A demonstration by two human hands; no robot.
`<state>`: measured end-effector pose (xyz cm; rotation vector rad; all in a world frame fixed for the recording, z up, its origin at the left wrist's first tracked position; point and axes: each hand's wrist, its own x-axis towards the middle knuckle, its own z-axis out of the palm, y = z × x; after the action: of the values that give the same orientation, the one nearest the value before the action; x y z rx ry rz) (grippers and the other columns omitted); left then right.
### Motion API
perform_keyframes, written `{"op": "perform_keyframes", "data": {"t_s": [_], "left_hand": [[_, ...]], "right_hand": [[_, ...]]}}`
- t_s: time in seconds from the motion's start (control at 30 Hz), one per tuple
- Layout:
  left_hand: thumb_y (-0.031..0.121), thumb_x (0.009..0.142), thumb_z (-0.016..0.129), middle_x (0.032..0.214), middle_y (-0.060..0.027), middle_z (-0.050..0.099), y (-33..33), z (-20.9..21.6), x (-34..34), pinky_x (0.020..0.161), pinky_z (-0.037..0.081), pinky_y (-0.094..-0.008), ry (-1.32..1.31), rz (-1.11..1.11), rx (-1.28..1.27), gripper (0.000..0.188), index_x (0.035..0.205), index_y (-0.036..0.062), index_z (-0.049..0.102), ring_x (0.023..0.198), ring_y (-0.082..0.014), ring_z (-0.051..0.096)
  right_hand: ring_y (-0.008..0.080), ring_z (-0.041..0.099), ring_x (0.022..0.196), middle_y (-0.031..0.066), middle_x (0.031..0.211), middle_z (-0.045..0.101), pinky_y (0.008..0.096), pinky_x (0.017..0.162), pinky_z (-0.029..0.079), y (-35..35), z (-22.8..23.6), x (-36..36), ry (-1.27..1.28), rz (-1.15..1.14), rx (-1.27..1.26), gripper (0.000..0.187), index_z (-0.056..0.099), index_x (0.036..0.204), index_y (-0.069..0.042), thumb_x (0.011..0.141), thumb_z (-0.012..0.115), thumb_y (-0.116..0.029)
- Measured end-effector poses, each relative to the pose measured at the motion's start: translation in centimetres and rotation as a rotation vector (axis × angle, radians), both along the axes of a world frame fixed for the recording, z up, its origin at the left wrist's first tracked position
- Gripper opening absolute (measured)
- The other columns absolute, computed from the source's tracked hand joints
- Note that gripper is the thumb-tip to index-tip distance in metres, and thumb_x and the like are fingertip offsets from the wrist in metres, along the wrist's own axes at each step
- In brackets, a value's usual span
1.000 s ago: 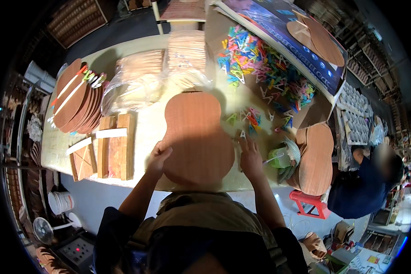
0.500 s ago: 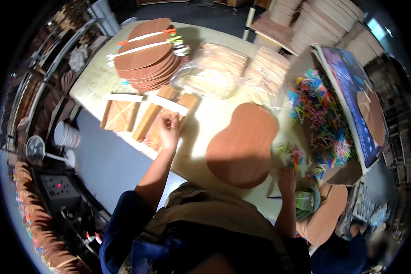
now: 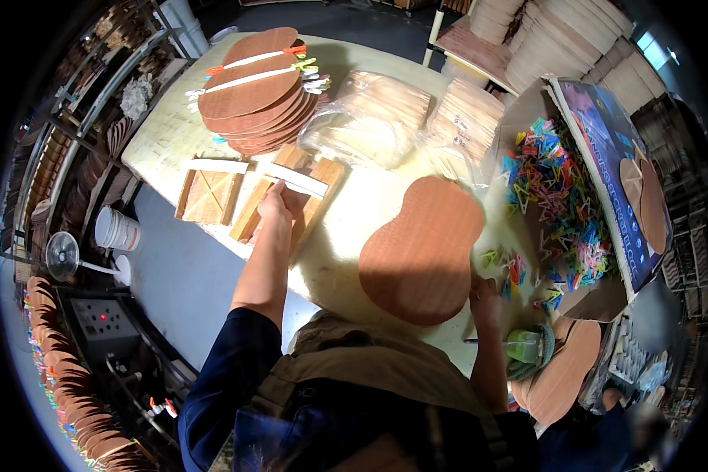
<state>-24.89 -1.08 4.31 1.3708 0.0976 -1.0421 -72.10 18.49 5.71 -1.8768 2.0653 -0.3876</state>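
My left hand (image 3: 275,206) is closed, its fingertips pinching the near edge of a white strip (image 3: 297,181). The strip lies across two wooden blocks (image 3: 322,175) of a small jig. My right hand (image 3: 486,305) has its fingers curled together beside the right edge of a brown guitar-shaped board (image 3: 423,252); whatever is in them, if anything, cannot be made out. Several small coloured clips (image 3: 513,267) lie just beyond that hand. Left of the jig stands a wooden frame (image 3: 210,193) with crossed sticks and another white strip on top.
A stack of brown boards (image 3: 256,102) with clipped white strips stands at the back left. Bagged wooden sticks (image 3: 381,102) lie at the back. An open carton (image 3: 637,197) full of coloured clips stands at right, a green container (image 3: 525,346) near my right wrist.
My left hand has moved slightly left and up to the white strip's near edge. My right hand has drawn back from the loose clips toward the guitar-shaped board's edge.
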Motion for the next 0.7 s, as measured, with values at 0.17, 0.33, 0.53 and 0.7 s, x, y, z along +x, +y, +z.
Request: {"op": "perform_keyframes", "data": {"t_s": [0.17, 0.33, 0.53, 0.7], "left_hand": [[0.005, 0.086, 0.062, 0.081, -0.0023, 0.061, 1.4, 2.2, -5.7, 0.066, 0.046, -0.0239, -0.458, 0.007, -0.419, 0.002, 0.086, 0.0037, 0.061, 0.071, -0.0105, 0.055], [-0.005, 0.072, 0.064, 0.081, -0.0130, 0.057, 5.9, 4.6, -18.5, 0.074, 0.047, -0.0370, -1.463, -0.870, -0.803, 0.009, 0.075, 0.0026, 0.060, 0.079, -0.0298, 0.055], [0.001, 0.075, 0.057, 0.096, -0.0141, 0.059, 6.4, 3.0, -25.8, 0.084, 0.045, -0.0406, -1.447, -1.101, -1.097, 0.002, 0.075, 0.0016, 0.056, 0.095, -0.0333, 0.055], [-0.001, 0.074, 0.057, 0.095, -0.0131, 0.060, 5.7, 1.4, -26.4, 0.083, 0.045, -0.0406, -1.447, -1.145, -1.107, 0.004, 0.072, 0.0019, 0.055, 0.092, -0.0328, 0.056]], "right_hand": [[0.0353, 0.059, 0.081, 0.0136, 0.094, 0.057, 0.0433, 0.068, 0.050, -0.3, -1.9, -0.3, -0.020, -0.018, -0.068, 0.039, 0.057, 0.111, -0.010, 0.073, 0.063, -0.008], [0.0286, 0.063, 0.075, 0.0114, 0.090, 0.059, 0.0400, 0.066, 0.053, -1.7, -3.1, -0.3, -0.258, -0.305, -0.081, 0.025, 0.056, 0.103, -0.005, 0.080, 0.061, -0.013], [0.0240, 0.063, 0.078, 0.0100, 0.086, 0.062, 0.0378, 0.071, 0.056, -3.4, -3.3, -0.6, -1.615, -0.751, -0.250, 0.006, 0.058, 0.090, -0.002, 0.085, 0.058, -0.006], [0.0238, 0.063, 0.080, 0.0099, 0.086, 0.062, 0.0371, 0.072, 0.056, -4.3, -4.9, -0.1, -1.859, -0.721, -0.193, 0.004, 0.058, 0.089, -0.001, 0.085, 0.058, -0.003]]}}
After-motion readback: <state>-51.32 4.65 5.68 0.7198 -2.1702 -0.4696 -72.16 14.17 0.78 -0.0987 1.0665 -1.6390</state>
